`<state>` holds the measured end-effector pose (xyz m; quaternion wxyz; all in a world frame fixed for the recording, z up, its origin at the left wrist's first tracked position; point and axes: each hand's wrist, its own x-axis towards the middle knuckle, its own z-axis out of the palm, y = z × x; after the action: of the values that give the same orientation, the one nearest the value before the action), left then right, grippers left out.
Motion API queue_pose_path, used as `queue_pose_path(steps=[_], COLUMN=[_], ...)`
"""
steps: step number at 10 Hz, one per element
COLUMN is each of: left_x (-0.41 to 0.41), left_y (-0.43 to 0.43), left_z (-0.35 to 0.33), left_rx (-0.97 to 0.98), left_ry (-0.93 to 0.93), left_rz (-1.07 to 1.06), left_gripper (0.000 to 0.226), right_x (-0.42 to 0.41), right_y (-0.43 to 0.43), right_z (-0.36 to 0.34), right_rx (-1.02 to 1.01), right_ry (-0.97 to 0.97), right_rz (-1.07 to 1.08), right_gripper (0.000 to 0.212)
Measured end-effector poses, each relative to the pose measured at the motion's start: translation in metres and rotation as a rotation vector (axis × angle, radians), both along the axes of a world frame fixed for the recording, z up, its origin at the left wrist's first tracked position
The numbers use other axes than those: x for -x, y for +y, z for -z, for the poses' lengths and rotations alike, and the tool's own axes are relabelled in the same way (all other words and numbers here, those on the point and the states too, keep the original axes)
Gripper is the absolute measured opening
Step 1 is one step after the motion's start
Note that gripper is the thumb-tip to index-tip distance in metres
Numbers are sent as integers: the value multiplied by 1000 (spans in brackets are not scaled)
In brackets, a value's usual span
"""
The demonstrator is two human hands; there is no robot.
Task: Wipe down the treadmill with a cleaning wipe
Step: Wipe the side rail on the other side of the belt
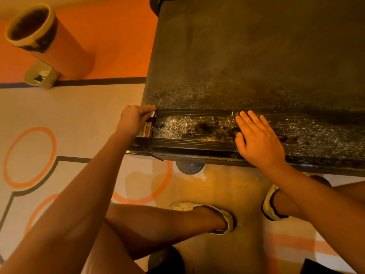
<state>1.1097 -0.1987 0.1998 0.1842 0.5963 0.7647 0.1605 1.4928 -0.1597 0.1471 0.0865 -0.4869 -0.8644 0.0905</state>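
You stood on a pale floor [59, 107] patterned with orange rings and dark lines, with an orange bin [51, 40] tilted into view at the far left. Your left hand [134, 117] reached to the end corner of the treadmill [256, 56], its fingers curled around a small white cleaning wipe [152, 114]. Only a scrap of the wipe showed, pressed against the corner just above a warning label [147, 130]. The ribbed side rail [187, 129] ran rightward, speckled and blotched with dark patches. Your right hand [258, 139] lay flat on that rail, fingers [254, 119] straight and holding nothing. Below, your pale shoes [209, 214] rested on the floor beside the treadmill.
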Motion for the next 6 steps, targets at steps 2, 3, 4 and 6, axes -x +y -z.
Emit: queue_pose_path(steps=[2, 3, 4, 6], left_x=[12, 21, 18, -10], left_y=[-51, -69, -81, -86], left_z=[0, 1, 6, 14], left_rx=[52, 100, 110, 106], left_ry=[-41, -52, -37, -30], left_rz=[-74, -66, -30, -24], left_gripper=[37, 42, 46, 57], right_x=[0, 0, 3, 4], right_y=[1, 3, 3, 1], right_z=[0, 0, 0, 2], right_rx=[20, 26, 30, 1], right_ry=[-3, 14, 53, 66], right_rz=[-6, -2, 22, 16], right_gripper=[63, 65, 66, 64])
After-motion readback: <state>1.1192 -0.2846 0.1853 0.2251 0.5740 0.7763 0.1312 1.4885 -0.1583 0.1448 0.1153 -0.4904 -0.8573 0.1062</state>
